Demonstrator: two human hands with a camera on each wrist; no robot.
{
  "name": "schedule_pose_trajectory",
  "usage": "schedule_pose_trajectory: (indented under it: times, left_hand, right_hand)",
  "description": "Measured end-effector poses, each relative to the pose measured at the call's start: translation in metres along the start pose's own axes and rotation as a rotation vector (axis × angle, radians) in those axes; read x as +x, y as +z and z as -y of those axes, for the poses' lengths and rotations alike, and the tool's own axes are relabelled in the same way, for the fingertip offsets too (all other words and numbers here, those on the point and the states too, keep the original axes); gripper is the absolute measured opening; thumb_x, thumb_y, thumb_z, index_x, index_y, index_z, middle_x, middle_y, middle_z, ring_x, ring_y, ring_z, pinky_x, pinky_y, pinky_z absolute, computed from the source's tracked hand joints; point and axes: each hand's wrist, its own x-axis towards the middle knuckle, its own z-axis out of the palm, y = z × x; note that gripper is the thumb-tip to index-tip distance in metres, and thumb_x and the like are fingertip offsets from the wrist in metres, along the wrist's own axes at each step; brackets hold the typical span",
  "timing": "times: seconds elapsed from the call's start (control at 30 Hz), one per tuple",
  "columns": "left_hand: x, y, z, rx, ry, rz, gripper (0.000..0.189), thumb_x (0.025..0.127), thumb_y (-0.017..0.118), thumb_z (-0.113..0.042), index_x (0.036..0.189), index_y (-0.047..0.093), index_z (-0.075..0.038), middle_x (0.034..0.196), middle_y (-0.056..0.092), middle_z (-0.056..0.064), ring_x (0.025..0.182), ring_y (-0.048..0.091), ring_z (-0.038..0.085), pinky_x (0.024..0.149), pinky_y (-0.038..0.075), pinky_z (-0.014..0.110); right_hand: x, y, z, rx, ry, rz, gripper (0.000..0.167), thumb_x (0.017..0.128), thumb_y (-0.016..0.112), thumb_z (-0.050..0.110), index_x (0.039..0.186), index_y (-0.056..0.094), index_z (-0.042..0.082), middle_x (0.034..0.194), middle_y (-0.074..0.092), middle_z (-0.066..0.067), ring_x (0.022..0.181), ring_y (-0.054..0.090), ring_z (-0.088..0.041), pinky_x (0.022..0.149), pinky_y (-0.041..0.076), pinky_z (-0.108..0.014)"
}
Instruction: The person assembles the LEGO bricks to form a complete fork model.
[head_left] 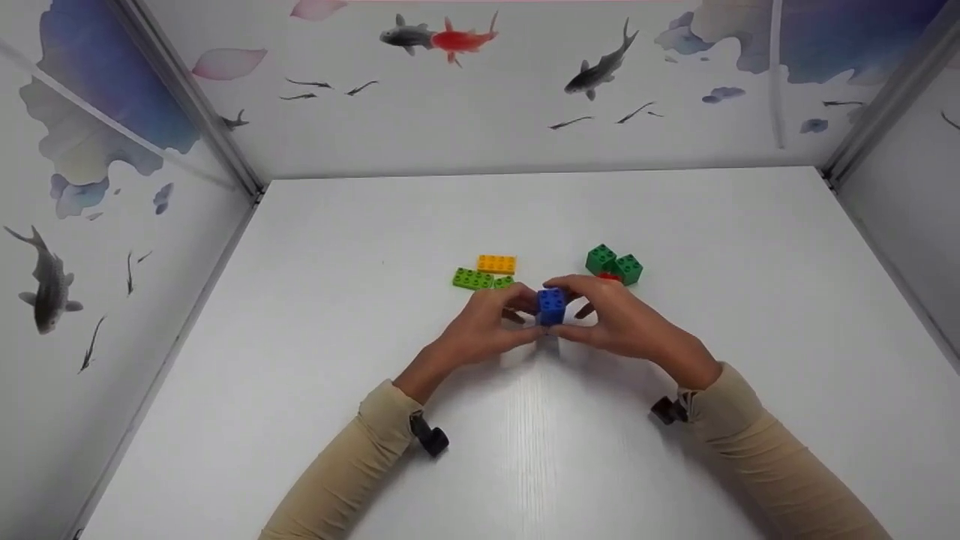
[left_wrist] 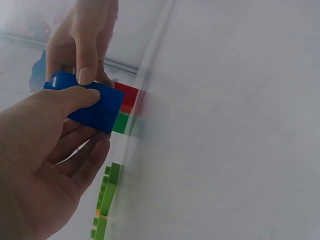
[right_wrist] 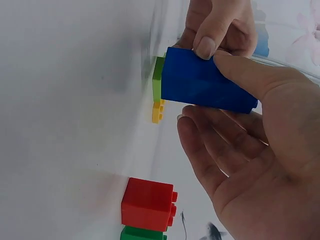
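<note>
Both hands hold one tall blue toy building brick [head_left: 551, 306] above the white table, its studs facing up in the head view. From the left side, my left hand [head_left: 491, 326] pinches it with the thumb on the near face. My right hand [head_left: 619, 315] grips it from the opposite side, thumb also on the near face. In the left wrist view the thumb lies across the blue brick [left_wrist: 105, 115]. Smooth sides of the brick [right_wrist: 195, 80] show in the right wrist view, with the fingers beneath it.
Beyond the left hand lie a flat yellow brick [head_left: 496, 263] and flat light green bricks [head_left: 472, 278]. Past the right hand are dark green bricks [head_left: 601, 259] and a red brick [right_wrist: 147, 202], mostly hidden in the head view. Printed walls [head_left: 480, 142] border the white table [head_left: 360, 225].
</note>
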Motion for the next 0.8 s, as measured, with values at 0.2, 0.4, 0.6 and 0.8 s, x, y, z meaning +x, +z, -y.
schedule_pose_trajectory:
  times: [0.2, 0.4, 0.6, 0.8]
  left_hand:
    - [-0.011, -0.019, 0.002, 0.034, -0.044, -0.074, 0.042, 0.098, 0.082, -0.021, 0.135, 0.066, -0.01, 0.13, 0.075, 0.006, 0.118, 0.075, 0.02, 0.103, 0.063, 0.036]
    - [-0.024, -0.038, 0.013, 0.048, -0.1, -0.146, 0.043, 0.097, 0.083, -0.02, 0.133, 0.062, -0.01, 0.128, 0.075, 0.007, 0.118, 0.074, 0.023, 0.103, 0.063, 0.036]
    - [-0.033, -0.062, 0.025, 0.043, -0.213, -0.184, 0.04, 0.096, 0.082, -0.021, 0.129, 0.062, -0.01, 0.126, 0.074, 0.007, 0.119, 0.073, 0.022, 0.106, 0.062, 0.039]
    - [-0.038, -0.083, 0.037, 0.079, -0.333, -0.211, 0.042, 0.095, 0.084, -0.02, 0.129, 0.061, -0.009, 0.129, 0.072, 0.01, 0.123, 0.071, 0.024, 0.111, 0.059, 0.041]
  right_hand:
    - [0.002, 0.001, -0.002, -0.013, -0.002, -0.014, 0.068, 0.095, 0.086, 0.029, 0.153, 0.057, 0.01, 0.135, 0.074, -0.009, 0.121, 0.073, -0.026, 0.094, 0.066, -0.044]
    - [0.003, 0.001, -0.004, -0.013, -0.002, -0.019, 0.062, 0.097, 0.085, 0.026, 0.15, 0.06, 0.007, 0.133, 0.075, -0.012, 0.119, 0.075, -0.027, 0.093, 0.066, -0.046]
    - [0.003, 0.001, -0.006, -0.008, 0.018, -0.019, 0.058, 0.097, 0.084, 0.022, 0.148, 0.062, 0.007, 0.133, 0.075, -0.012, 0.119, 0.075, -0.029, 0.094, 0.066, -0.046]
    - [0.004, 0.006, -0.009, 0.018, 0.032, -0.007, 0.056, 0.097, 0.083, 0.021, 0.147, 0.063, 0.007, 0.133, 0.075, -0.01, 0.119, 0.074, -0.028, 0.095, 0.065, -0.046]
